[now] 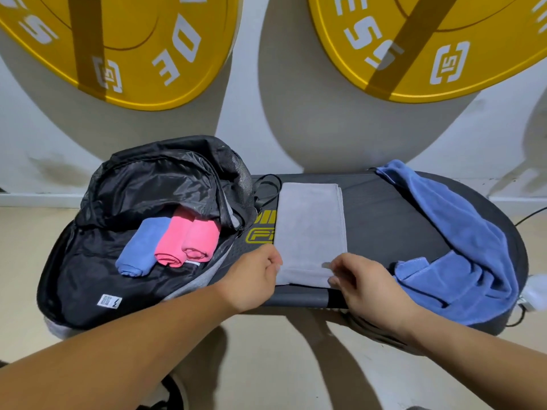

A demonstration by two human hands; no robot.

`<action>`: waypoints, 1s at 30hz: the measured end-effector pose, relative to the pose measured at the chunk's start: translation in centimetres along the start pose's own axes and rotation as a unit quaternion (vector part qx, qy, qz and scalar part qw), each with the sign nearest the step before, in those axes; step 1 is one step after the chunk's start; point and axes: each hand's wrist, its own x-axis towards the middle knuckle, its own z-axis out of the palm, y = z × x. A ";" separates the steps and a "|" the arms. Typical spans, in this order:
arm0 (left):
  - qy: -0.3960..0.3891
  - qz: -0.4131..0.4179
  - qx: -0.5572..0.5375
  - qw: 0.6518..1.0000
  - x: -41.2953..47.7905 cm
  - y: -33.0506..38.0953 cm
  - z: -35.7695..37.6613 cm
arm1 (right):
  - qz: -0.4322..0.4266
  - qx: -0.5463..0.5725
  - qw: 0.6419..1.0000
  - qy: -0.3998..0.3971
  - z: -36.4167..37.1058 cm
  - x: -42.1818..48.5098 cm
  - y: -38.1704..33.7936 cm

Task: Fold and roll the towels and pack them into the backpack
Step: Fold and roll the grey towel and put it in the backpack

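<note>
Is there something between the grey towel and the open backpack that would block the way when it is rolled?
Nothing visible does. The grey towel lies right beside the open backpack; only bare black platform separates them. Three rolled towels sit inside, with room left.

Soft matt cloth on that grey towel (310, 229), fine-napped, with stitched hems, while the loose blue towel (461, 247) looks plusher and fuzzier. The backpack (154, 184) is thin crinkly black fabric with a slight sheen and mesh side; the platform (381, 220) underneath looks matt, rubbery.
</note>
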 end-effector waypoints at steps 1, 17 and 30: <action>0.003 -0.013 -0.003 1.000 0.1 0.0 0.1 | 0.029 0.034 0.999 0.001 0.0 0.3 0.0; -0.009 0.248 0.344 0.906 -1.5 1.3 1.1 | -0.214 -0.365 0.906 0.011 1.1 1.5 -0.8; 0.026 0.070 0.017 0.997 -0.6 -0.1 0.4 | -0.101 -0.217 0.970 -0.046 -0.5 0.7 0.0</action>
